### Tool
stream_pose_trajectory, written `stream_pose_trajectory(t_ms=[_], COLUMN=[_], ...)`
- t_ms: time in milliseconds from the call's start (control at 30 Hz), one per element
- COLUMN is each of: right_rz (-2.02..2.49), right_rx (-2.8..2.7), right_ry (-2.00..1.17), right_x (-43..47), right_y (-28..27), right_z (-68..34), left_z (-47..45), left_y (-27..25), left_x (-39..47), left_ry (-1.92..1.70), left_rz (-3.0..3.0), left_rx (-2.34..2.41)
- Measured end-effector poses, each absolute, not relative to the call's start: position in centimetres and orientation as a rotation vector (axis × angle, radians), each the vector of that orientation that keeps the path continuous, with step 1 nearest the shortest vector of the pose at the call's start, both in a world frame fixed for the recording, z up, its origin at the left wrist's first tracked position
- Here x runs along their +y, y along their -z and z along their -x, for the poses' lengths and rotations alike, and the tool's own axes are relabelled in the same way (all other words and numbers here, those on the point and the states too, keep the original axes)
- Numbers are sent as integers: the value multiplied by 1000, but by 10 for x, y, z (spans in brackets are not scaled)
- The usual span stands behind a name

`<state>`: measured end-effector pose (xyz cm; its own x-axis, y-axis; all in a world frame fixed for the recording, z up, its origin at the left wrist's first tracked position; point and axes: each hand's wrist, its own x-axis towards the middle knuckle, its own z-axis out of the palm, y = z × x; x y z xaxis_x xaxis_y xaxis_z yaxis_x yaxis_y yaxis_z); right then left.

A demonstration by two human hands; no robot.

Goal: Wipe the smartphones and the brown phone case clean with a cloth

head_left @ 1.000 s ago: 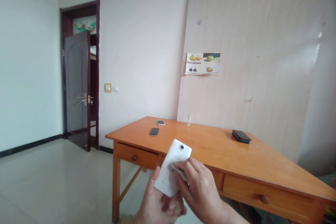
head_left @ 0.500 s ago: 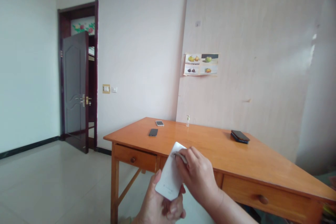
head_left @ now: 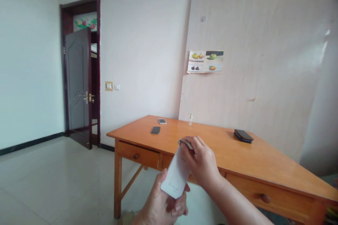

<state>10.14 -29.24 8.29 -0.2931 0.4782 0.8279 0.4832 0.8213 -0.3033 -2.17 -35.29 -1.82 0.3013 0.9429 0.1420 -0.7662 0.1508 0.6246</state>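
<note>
A white smartphone [head_left: 175,179], its back towards me, is gripped along its lower sides by my left hand [head_left: 165,202]. My right hand [head_left: 202,160] is closed on a small grey cloth [head_left: 186,143], which it presses against the upper end of the phone. The right fingers cover the phone's upper right part. Both hands are in the air in front of the wooden table [head_left: 211,144]. Beyond them on the tabletop lie a dark phone [head_left: 155,130] and a white-framed phone [head_left: 162,121].
A small clear pump bottle [head_left: 190,119] stands at the table's back edge. Dark stacked devices [head_left: 243,136] lie on the right side. The table front has drawers [head_left: 138,155] with round knobs. A door [head_left: 78,88] stands ajar at the left.
My right hand has slid the cloth up to the phone's top end. My left hand keeps its hold on the phone. The camera view has shifted slightly.
</note>
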Motion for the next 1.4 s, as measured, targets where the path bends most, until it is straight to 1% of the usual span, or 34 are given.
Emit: stream_pose_trajectory(t_ms=[100, 267, 333, 500, 633, 733, 867, 967, 1167, 1333, 1400], right_rz=[706, 487, 480, 713, 618, 499, 592, 653, 481, 655, 685], right_rx=[-2011, -2293, -2317, -2086, -2203, -2337, -2188, -2105, -2302, -2147, -2116], right_ry=[-18, 47, 66, 20, -29, 3, 97, 99, 5, 74, 56], right_x=[-301, -335, -332, -303, -319, -329, -307, -299, -328, -304, -299], right_y=[-74, -40, -43, -64, -47, -36, -48, -51, -34, -52, -54], right_z=[-97, -86, -87, -94, -94, -95, -102, -105, -104, -108, -109], left_z=[21, 27, 28, 26, 27, 30, 29, 30, 34, 33, 33], left_y=[16, 11, 10, 8, 4, 4, 7, 8, 3, 1, 1], left_x=[-353, -354, -355, -355, -358, -359, -356, -356, -360, -358, -358], left_ry=[-1272, -1409, -1399, -1298, -1331, -1410, -1312, -1290, -1417, -1342, -1339], left_rz=[-607, -330, -324, -533, -435, -334, -468, -561, -386, -584, -617], left_rx=[329, 310, 314, 355, 326, 264, 313, 313, 248, 327, 339])
